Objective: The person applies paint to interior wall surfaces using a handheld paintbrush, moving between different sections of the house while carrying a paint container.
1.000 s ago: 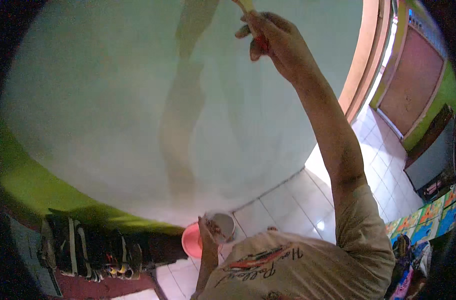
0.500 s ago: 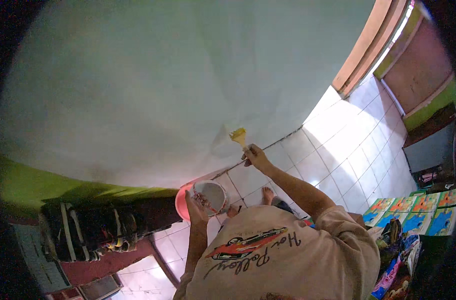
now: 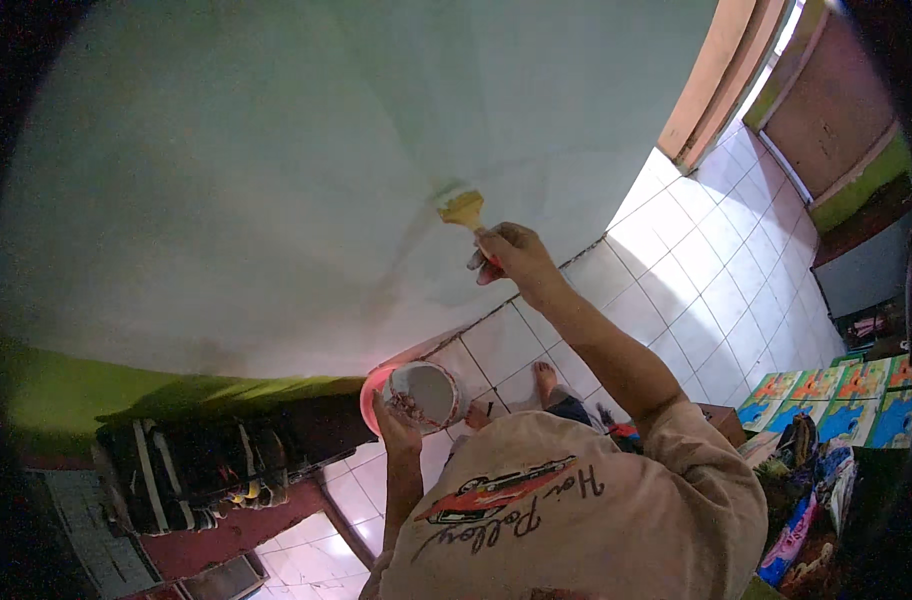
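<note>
My right hand (image 3: 514, 257) is closed round the handle of a flat paintbrush (image 3: 463, 209) with a fanned yellow head. The brush head is against the pale green wall (image 3: 226, 200), by a small lighter patch; exact contact is hard to make out. Lower down, my left hand (image 3: 400, 432) grips the near side of a red and white bucket (image 3: 369, 398). Its thumb side lies at the rim and the other fingers are hidden. Smears mark the bucket's grey-white inside, and what lies at its bottom is unclear.
Below the wall runs a white tiled floor (image 3: 616, 310), with my bare feet (image 3: 545, 378) on it. Dark bags or clothes (image 3: 191, 470) hang at the left. An orange door frame (image 3: 711, 85) stands far right. Colourful boxes (image 3: 826, 405) and piled cloth (image 3: 801, 500) sit at the near right.
My right hand has moved up with the paintbrush, and the brush head is now farther up the wall. My left hand still holds the bucket, which appears slightly farther right in view.
</note>
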